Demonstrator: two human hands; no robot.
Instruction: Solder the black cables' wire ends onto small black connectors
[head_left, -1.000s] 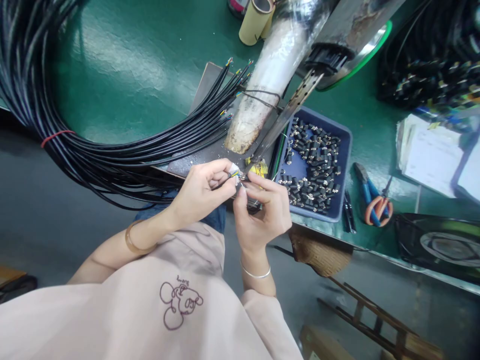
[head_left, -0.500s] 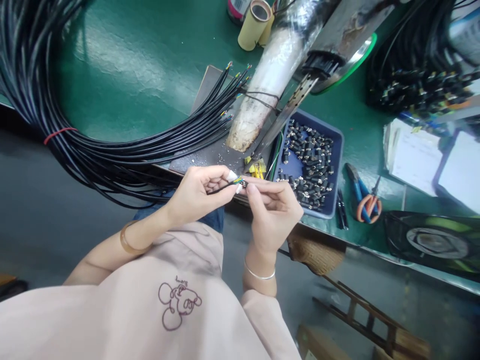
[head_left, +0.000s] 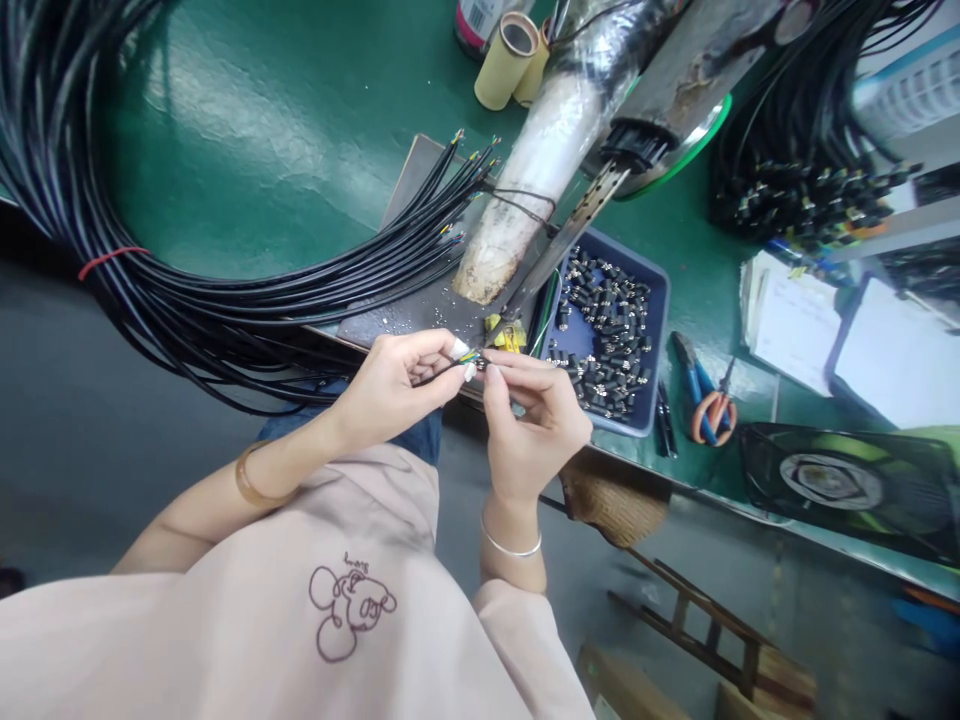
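Between thumb and fingers, my left hand (head_left: 401, 385) pinches the end of a black cable, whose thin coloured wires (head_left: 469, 357) stick out past white-covered fingertips. My right hand (head_left: 532, 410) is closed on a small black connector (head_left: 484, 363), mostly hidden by the fingers, right up against the wire ends. Whether wires and connector are joined is too small to tell. Just beyond my hands, a soldering iron's metal shaft (head_left: 559, 250) slants down beside a white wrapped tube (head_left: 510, 190). A thick bundle of black cables (head_left: 300, 285) runs in from the left, with stripped coloured ends.
A blue tray (head_left: 656, 340) of small black connectors stands right of my hands. Farther right lie blue-handled pliers (head_left: 694, 375), orange-handled scissors (head_left: 712, 415), papers (head_left: 795, 320) and a black fan-like device (head_left: 832, 485). Cardboard tubes (head_left: 506, 60) stand at the back of the green table (head_left: 285, 120).
The view has shifted slightly, so items on the right sit farther left. My hands keep the same pinch, with wires and connector still close together.
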